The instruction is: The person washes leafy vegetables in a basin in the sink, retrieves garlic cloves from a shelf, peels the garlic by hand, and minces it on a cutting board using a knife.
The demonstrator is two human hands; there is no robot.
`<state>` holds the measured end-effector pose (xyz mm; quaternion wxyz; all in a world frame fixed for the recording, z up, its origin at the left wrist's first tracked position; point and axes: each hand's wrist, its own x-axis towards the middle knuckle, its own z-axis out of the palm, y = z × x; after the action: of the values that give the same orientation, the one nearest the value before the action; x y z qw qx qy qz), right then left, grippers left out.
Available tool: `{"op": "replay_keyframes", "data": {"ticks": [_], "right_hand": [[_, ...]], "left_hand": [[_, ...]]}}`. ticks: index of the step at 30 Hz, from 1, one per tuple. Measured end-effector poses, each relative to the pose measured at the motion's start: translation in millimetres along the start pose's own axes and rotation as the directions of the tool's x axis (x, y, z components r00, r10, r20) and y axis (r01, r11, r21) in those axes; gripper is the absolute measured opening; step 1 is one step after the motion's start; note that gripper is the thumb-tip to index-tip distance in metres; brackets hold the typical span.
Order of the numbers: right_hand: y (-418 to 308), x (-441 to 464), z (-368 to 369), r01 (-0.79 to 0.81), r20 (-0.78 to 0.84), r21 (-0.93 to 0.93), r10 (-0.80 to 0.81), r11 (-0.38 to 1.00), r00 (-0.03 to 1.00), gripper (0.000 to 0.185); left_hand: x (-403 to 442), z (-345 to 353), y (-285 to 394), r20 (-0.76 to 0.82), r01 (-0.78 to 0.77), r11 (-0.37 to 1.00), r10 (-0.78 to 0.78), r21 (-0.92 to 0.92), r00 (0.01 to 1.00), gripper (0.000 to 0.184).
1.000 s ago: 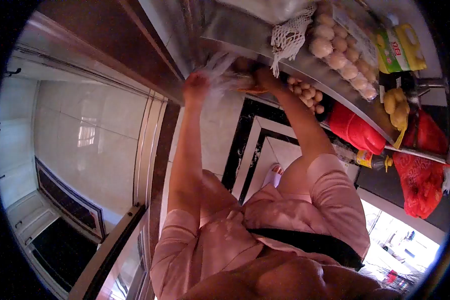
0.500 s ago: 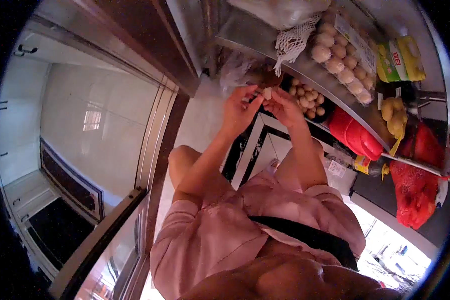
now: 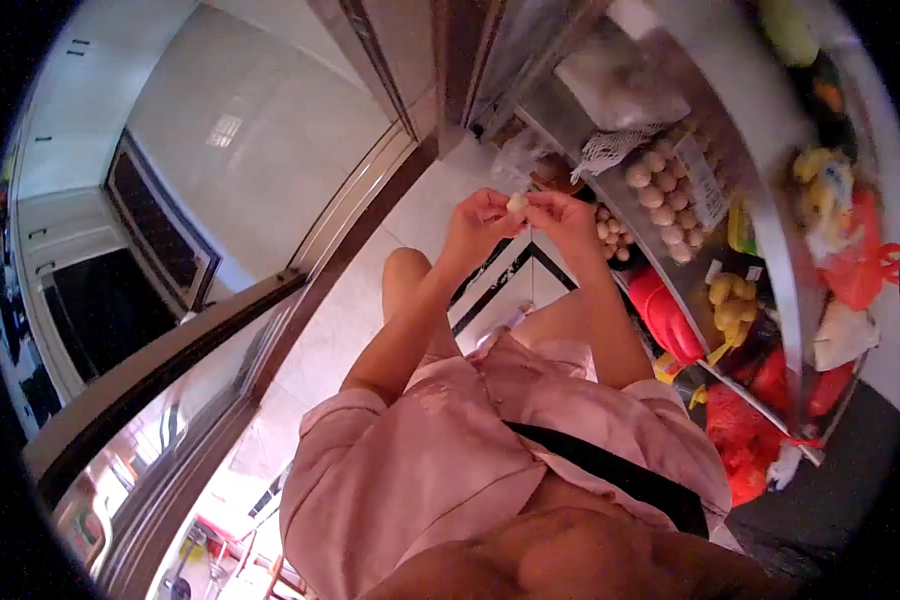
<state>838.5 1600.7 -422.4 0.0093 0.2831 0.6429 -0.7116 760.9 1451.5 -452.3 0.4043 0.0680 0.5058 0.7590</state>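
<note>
The left hand [image 3: 475, 222] and right hand [image 3: 564, 218], apart a second ago, now meet, fingertips pinching a small pale piece [image 3: 517, 203] between them. Just beyond lies a crumpled clear bag [image 3: 517, 160]. Right of the hands, a metal shelf [image 3: 562, 118] partly covers egg-like rounds [image 3: 611, 236]; farther right sit packed eggs [image 3: 660, 200].

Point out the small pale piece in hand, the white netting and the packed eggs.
Small pale piece [image 3: 517, 203]: head view, middle of its surface.
White netting [image 3: 613, 150]: head view, middle of its mesh.
Packed eggs [image 3: 662, 215]: head view, one egg's shell.
</note>
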Motion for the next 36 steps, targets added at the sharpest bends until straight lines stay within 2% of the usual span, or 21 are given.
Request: {"op": "replay_keyframes", "data": {"ticks": [1, 3, 4, 5, 6, 7, 9, 13, 14, 15, 19, 21, 23, 25, 27, 29, 30, 31, 32, 33, 36], "right_hand": [[-21.2, -11.1, 8.4, 0.076, 0.0, -0.245, -0.079, 0.966, 0.997, 0.018], [-61.0, -30.6, 27.2, 0.109, 0.041, -0.255, -0.101, 0.961, 0.994, 0.018], [-79.3, -37.2, 34.9, 0.152, 0.07, -0.259, -0.138, 0.954, 0.988, 0.017], [-98.3, -44.2, 41.7, 0.155, 0.084, -0.26, -0.138, 0.953, 0.987, 0.017], [-115.7, -50.9, 48.4, 0.215, 0.13, -0.355, -0.179, 0.91, 0.975, 0.018], [-131.4, -57.2, 55.5, 0.276, 0.179, -0.441, -0.217, 0.854, 0.96, 0.019], [-155.2, -67.9, 68.9, 0.326, 0.221, -0.424, -0.253, 0.845, 0.942, 0.019], [-197.6, -89.3, 95.3, 0.363, 0.266, -0.356, -0.279, 0.861, 0.923, 0.018], [-207.4, -95.4, 103.6, 0.364, 0.265, -0.354, -0.281, 0.861, 0.922, 0.018], [-217.1, -101.1, 113.2, 0.369, 0.248, -0.362, -0.293, 0.856, 0.923, 0.017], [-260.0, -115.4, 145.7, 0.407, 0.228, -0.441, -0.339, 0.8, 0.913, 0.014], [-272.1, -117.9, 155.8, 0.425, 0.24, -0.47, -0.352, 0.773, 0.905, 0.015], [-279.4, -116.9, 165.2, 0.44, 0.239, -0.494, -0.37, 0.75, 0.898, 0.016], [-274.6, -118.1, 173.7, 0.439, 0.241, -0.469, -0.367, 0.766, 0.898, 0.018], [-272.4, -119.6, 179.7, 0.45, 0.206, -0.472, -0.402, 0.758, 0.892, 0.017], [-274.0, -121.5, 178.3, 0.517, 0.248, -0.4, -0.453, 0.757, 0.856, 0.018], [-276.1, -120.7, 175.0, 0.524, 0.272, -0.405, -0.449, 0.749, 0.851, 0.021], [-279.1, -119.7, 169.8, 0.527, 0.26, -0.402, -0.459, 0.749, 0.85, 0.021], [-282.7, -118.6, 163.2, 0.542, 0.302, -0.313, -0.46, 0.78, 0.835, 0.022], [-286.5, -118.2, 155.3, 0.55, 0.347, -0.225, -0.461, 0.805, 0.817, 0.022], [-305.1, -120.1, 133.2, 0.647, 0.448, -0.276, -0.5, 0.711, 0.741, 0.024]], "left_hand": [[-10.2, 5.8, 9.8, -0.016, 0.001, 1.0, -0.002, -0.006, 1.0, 0.015], [-31.1, 17.2, 33.6, -0.061, -0.125, 0.992, 0.127, 0.027, 0.99, 0.019], [-39.9, 20.3, 46.9, -0.074, -0.13, 0.991, 0.131, 0.027, 0.989, 0.019], [-50.4, 23.7, 64.5, -0.081, -0.141, 0.974, 0.157, 0.177, 0.984, 0.018], [-61.1, 26.4, 82.1, -0.086, -0.144, 0.935, 0.18, 0.323, 0.98, 0.017], [-71.8, 27.9, 102.3, -0.1, -0.143, 0.935, 0.184, 0.324, 0.978, 0.017], [-93.8, 36.6, 153.8, -0.084, -0.148, 0.742, 0.266, 0.653, 0.96, 0.018], [-127.1, 44.9, 205.8, -0.146, -0.102, 0.689, 0.293, 0.718, 0.945, 0.02], [-134.7, 46.2, 214.7, -0.15, -0.148, 0.729, 0.327, 0.668, 0.933, 0.016], [-142.4, 47.5, 225.2, -0.158, -0.197, 0.764, 0.363, 0.614, 0.918, 0.014], [-164.0, 49.2, 278.0, -0.151, -0.189, 0.729, 0.374, 0.658, 0.915, 0.012], [-168.5, 47.4, 294.8, -0.132, -0.127, 0.551, 0.406, 0.825, 0.904, 0.012], [-170.1, 44.8, 300.0, -0.103, -0.159, 0.508, 0.45, 0.846, 0.887, 0.012], [-177.7, 45.8, 303.4, -0.162, -0.135, 0.514, 0.49, 0.847, 0.857, 0.011], [-181.9, 46.1, 309.4, -0.129, -0.12, 0.431, 0.505, 0.894, 0.853, 0.011], [-182.6, 44.3, 309.1, -0.193, -0.132, 0.523, 0.521, 0.842, 0.832, 0.011], [-180.4, 37.2, 308.7, -0.217, -0.087, 0.568, 0.445, 0.819, 0.869, 0.01], [-180.1, 32.9, 306.9, -0.202, -0.096, 0.558, 0.448, 0.824, 0.871, 0.01], [-181.9, 36.2, 310.7, -0.269, -0.114, 0.803, 0.325, 0.586, 0.907, 0.01], [-182.8, 40.3, 313.7, -0.29, -0.099, 0.956, 0.181, 0.276, 0.94, 0.012], [-184.2, 66.9, 320.8, -0.287, -0.04, 0.996, 0.063, 0.085, 0.956, 0.019]]}}
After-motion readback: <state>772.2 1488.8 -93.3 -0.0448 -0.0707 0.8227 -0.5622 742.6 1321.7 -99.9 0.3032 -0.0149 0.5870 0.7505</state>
